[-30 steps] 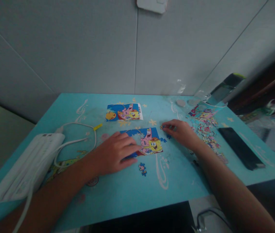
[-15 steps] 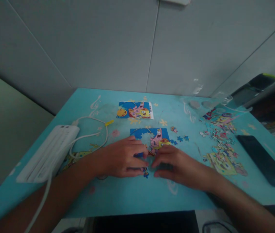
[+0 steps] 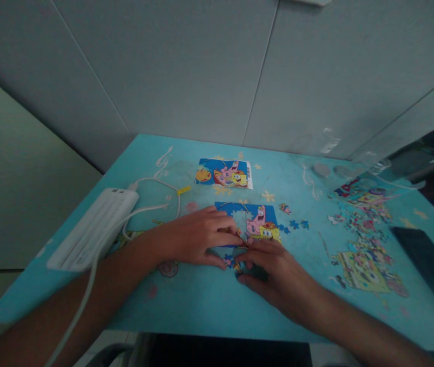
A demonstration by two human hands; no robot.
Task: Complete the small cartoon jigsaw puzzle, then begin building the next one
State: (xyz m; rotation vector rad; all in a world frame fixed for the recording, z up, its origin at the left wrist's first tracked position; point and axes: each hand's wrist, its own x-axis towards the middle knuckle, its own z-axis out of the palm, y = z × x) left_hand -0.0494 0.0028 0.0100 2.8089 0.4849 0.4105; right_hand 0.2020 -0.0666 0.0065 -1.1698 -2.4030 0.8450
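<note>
A partly assembled jigsaw puzzle (image 3: 257,219) with cartoon figures on blue lies mid-table, with a gap in its upper middle. My left hand (image 3: 205,237) rests over its lower left part, fingers stretched out and covering that corner. The left thumb comes close to small puzzle pieces (image 3: 229,261) just below the puzzle. My right hand (image 3: 274,265) is at the puzzle's lower edge, its thumb and fingertips around a puzzle piece (image 3: 238,267). The fingers partly hide that piece. Behind the puzzle lies a picture card (image 3: 224,173) of the same scene.
Several loose blue pieces (image 3: 294,224) lie right of the puzzle. Farther right are a heap of mixed pieces (image 3: 367,224), a clear bag (image 3: 377,188) and a black phone-like slab (image 3: 427,265). A white power bank (image 3: 94,229) with a cable (image 3: 90,285) sits at left.
The view has shifted, moving the table scene rightward. My right hand has come in closer to my left hand, and its fingertips now close around a piece below the puzzle.
</note>
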